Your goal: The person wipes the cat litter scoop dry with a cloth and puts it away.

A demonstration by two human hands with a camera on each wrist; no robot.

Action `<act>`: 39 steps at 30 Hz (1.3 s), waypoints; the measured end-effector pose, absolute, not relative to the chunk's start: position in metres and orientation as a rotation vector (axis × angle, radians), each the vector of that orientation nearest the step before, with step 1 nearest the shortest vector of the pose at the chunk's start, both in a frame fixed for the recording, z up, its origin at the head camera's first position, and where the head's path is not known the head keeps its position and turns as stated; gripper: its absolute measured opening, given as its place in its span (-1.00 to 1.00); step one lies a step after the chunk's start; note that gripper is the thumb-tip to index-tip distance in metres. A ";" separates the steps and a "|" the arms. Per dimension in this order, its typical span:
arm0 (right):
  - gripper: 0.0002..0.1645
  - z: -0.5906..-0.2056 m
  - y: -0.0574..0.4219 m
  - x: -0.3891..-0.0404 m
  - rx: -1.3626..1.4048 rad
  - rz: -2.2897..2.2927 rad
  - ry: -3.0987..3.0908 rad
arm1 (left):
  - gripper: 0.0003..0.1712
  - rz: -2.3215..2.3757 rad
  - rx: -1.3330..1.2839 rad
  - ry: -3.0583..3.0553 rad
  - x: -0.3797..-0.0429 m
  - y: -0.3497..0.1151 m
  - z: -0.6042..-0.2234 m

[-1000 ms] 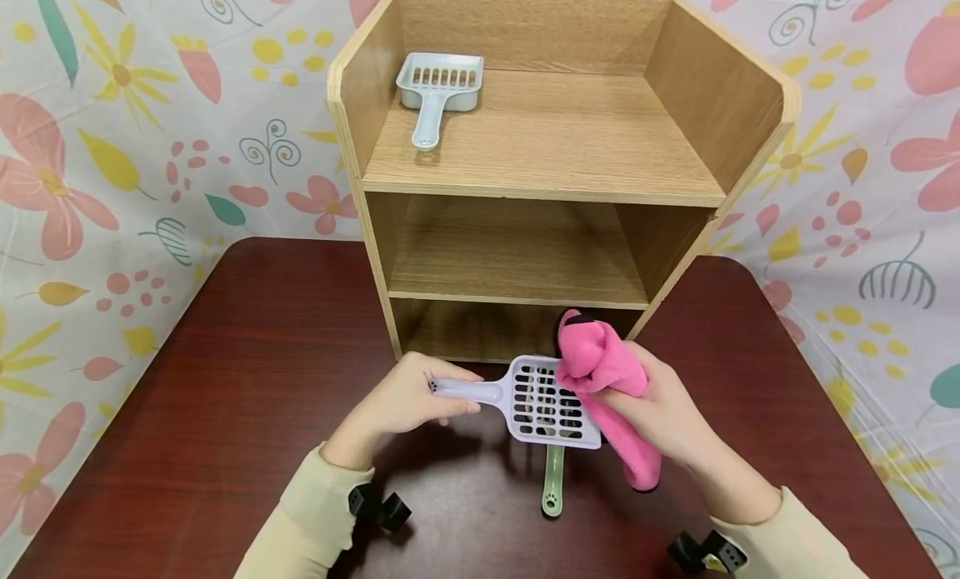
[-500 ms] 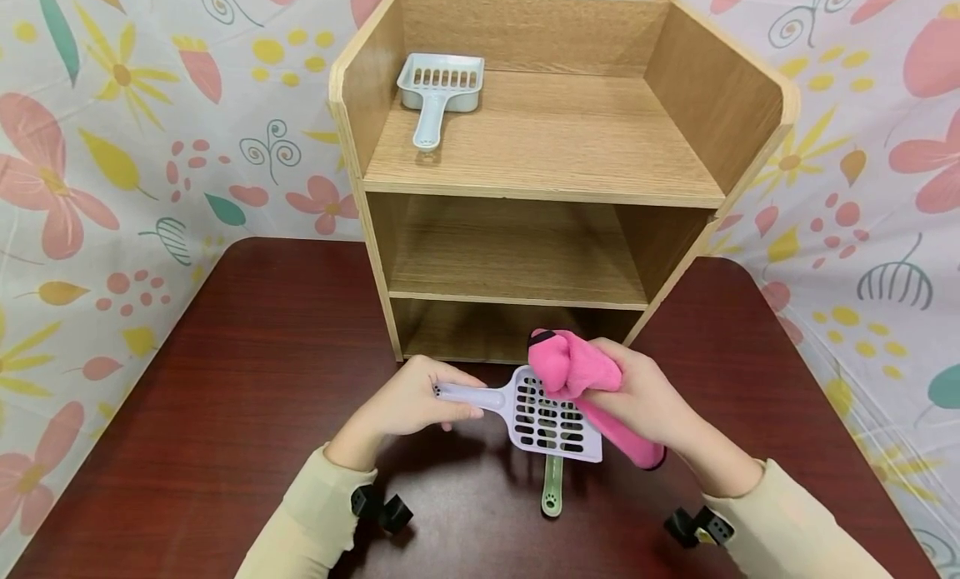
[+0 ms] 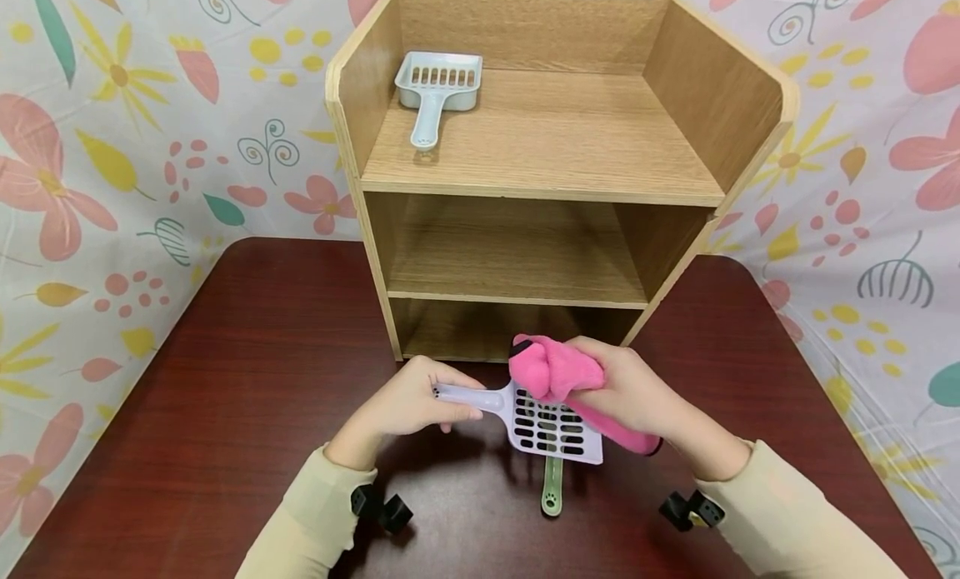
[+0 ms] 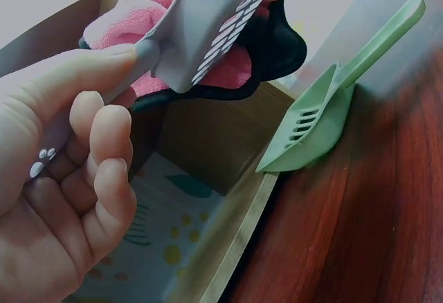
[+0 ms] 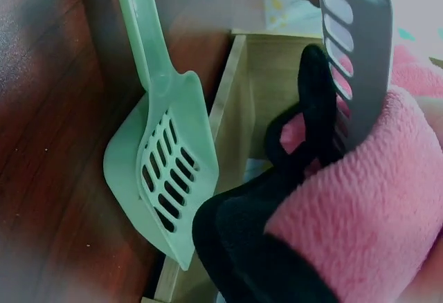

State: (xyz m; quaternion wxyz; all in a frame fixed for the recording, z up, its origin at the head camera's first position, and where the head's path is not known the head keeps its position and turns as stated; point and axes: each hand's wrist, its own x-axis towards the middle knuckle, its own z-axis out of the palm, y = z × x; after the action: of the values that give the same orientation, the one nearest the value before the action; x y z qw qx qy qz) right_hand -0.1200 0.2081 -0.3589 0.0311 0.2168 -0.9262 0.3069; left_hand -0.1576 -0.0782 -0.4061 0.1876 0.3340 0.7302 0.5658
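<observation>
My left hand (image 3: 412, 404) pinches the handle of a lilac slotted litter scoop (image 3: 487, 400), held above the table with its head toward the right. In my right hand (image 3: 637, 396) is a bunched pink cloth (image 3: 558, 369) with black edging and a black underside, pressed over the far part of the scoop's head. The right wrist view has the black side (image 5: 256, 234) near the slots. Below lies a green litter scoop (image 4: 381, 43), apparently seated in a matching green tray (image 5: 124, 158); in the head view mostly its handle (image 3: 552, 487) shows, the rest hidden by the lilac scoop.
A wooden shelf unit (image 3: 517, 300) stands at the back of the dark red table (image 3: 285, 354). A pale blue litter scoop (image 3: 429, 117) sits in its tray (image 3: 468, 102) on the top shelf, at the left. Flower-patterned cloth (image 3: 150, 146) hangs behind.
My right hand has moved left with the pink cloth, across the lilac scoop's head toward its handle. The scoop has tilted slightly; the left hand has barely moved.
</observation>
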 end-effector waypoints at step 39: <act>-0.53 -0.338 0.198 -0.116 0.552 0.565 -2.974 | -0.71 1.629 0.884 2.144 -0.159 -0.083 -0.402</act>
State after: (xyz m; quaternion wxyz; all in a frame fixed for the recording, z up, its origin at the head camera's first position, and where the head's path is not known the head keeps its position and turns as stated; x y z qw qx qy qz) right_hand -0.1156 0.1978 -0.3382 0.0323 0.1792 -0.9660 0.1834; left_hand -0.1588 -0.0831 -0.4017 0.1531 0.3083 0.7475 0.5681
